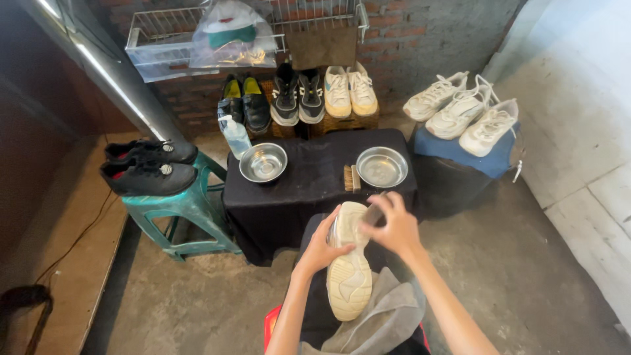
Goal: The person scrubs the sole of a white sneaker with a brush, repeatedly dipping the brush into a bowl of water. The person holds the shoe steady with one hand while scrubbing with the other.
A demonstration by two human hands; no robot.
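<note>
Over the lap | left hand [323, 248] grips white sneaker [349, 266] sole-up | right hand [392, 227] closed on small brush [373, 213], scrubbing toe | next likely needs rewetting at steel bowl [382, 167]

We've got a cream shoe [349, 276] with a matt, worn rubber sole, resting on a soft grey cloth [384, 319]. The worktop [309, 187] is draped in matt black fabric, and both bowls [263, 162] [382, 167] on it are shiny polished metal. Wooden-backed brush [351, 178] between them. The stool [190, 207] looks like scuffed teal plastic, the floor [513, 276] is rough bare concrete, and the back wall [420, 33] is raw brick.
</note>
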